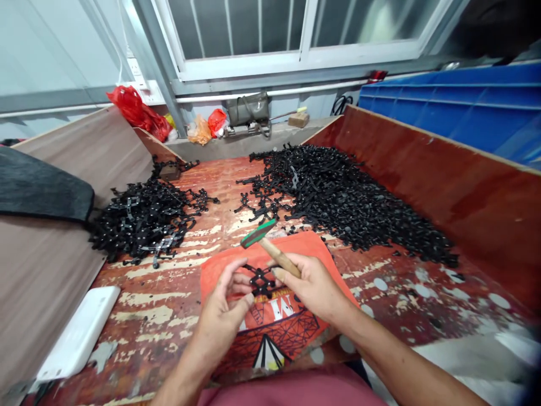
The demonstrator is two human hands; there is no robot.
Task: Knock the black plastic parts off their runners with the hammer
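- Left hand (224, 304) pinches a black plastic cross-shaped piece (258, 280) at its left edge, thumb and fingers closed on it, held just above the orange cloth (304, 248).
- Right hand (313, 285) is clenched around the wooden handle of a small hammer (270, 243); its green head points up and left, and the fingertips also touch the right side of the same piece.
- Piece sits between both hands, centre of view, over the cloth's printed logo.
- Progress, judged from how things lie: big heap of black parts (346, 197) on the right, smaller heap (143, 217) on the left. Can't tell which is worked and which is raw; parts look alike at this size. If the small heap is the finished one, most is left to do.
- A few loose pieces lie scattered between the heaps, near the hammer head.
- Container: wooden tray (422, 169) with raised board walls holds both heaps, the cloth and a white flat device (78, 332) at lower left.
- Blue bin (465, 107) behind the right wall; contents hidden.
- Red plastic bag (135, 110) and smaller bags on the far ledge under the window; contents not readable.
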